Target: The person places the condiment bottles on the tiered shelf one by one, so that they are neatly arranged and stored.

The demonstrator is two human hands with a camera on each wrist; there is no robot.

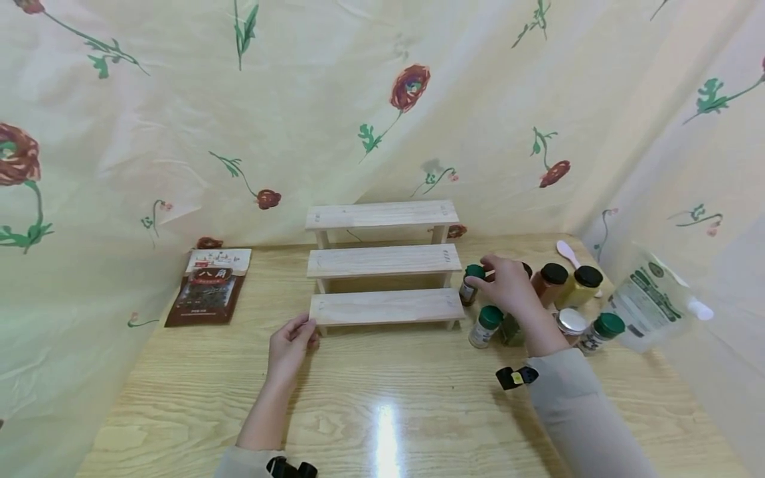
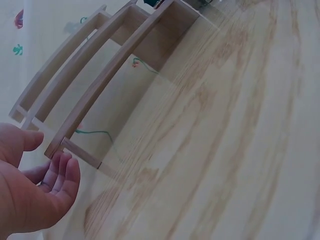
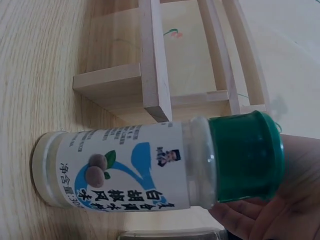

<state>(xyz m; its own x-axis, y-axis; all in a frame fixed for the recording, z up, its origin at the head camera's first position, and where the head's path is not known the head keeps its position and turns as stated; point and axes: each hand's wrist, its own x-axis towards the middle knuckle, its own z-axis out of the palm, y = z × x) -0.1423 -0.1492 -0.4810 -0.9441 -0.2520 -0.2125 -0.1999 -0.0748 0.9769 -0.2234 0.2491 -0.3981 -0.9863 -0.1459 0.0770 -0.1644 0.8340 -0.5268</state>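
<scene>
A three-step wooden rack (image 1: 385, 305) stands in the middle of the table. My left hand (image 1: 291, 348) is at the left end of its lowest board, and in the left wrist view the board's corner (image 2: 54, 146) sits between thumb and curled fingers. My right hand (image 1: 510, 285) pinches a small dark spice jar (image 1: 468, 293) with a green cap, right of the rack. Nearer me stands another green-capped shaker (image 1: 481, 334). In the right wrist view this shaker (image 3: 125, 167), with its white label, hides much of the right hand (image 3: 295, 200) and the held jar.
Behind the right forearm stand black-capped jars (image 1: 580, 287), a silver-lidded jar (image 1: 572, 322) and a green-capped shaker (image 1: 602, 330). A clear pouch (image 1: 648, 302) and pink spoon (image 1: 568, 252) lie at the right. At the left lies a brown spice packet (image 1: 209, 289). Flowered cloth (image 1: 335, 133) hangs behind.
</scene>
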